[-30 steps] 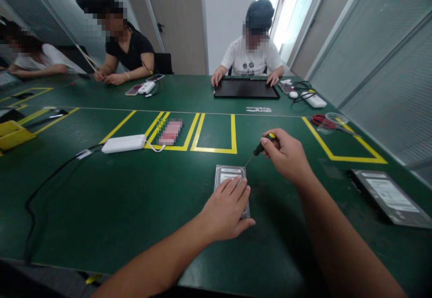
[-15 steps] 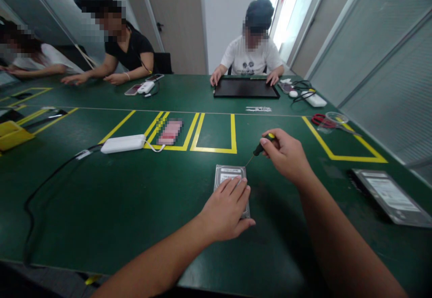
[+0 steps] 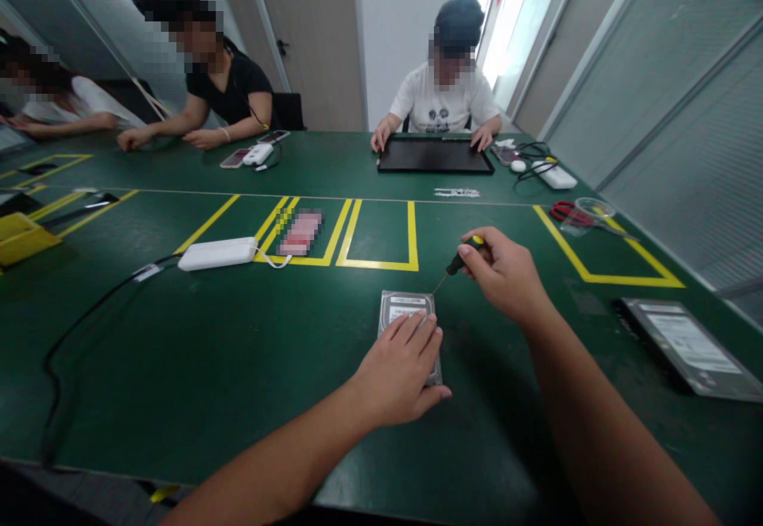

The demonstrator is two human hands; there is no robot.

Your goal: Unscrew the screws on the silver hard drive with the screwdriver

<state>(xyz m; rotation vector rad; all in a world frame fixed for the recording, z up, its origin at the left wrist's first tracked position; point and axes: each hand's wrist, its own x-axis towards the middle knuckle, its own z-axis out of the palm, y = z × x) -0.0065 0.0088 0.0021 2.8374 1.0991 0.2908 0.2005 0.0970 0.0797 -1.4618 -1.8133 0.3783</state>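
A silver hard drive (image 3: 403, 306) lies flat on the green table (image 3: 238, 351) in front of me. My left hand (image 3: 398, 371) rests palm down on its near half, fingers spread over the label. My right hand (image 3: 506, 276) grips a small screwdriver (image 3: 458, 262) with a black and yellow handle. Its thin shaft slants down to the drive's far right corner.
A second hard drive (image 3: 688, 347) lies at the right edge. A white power bank (image 3: 218, 253) with a cable and a phone (image 3: 301, 233) sit by yellow tape boxes. Red scissors (image 3: 569, 214) lie far right. Three people sit across; one has hands on a black panel (image 3: 435, 156).
My hands and the drive have stayed in place; the screwdriver handle has shifted slightly. The person in black at the far left has stretched an arm out over the table.
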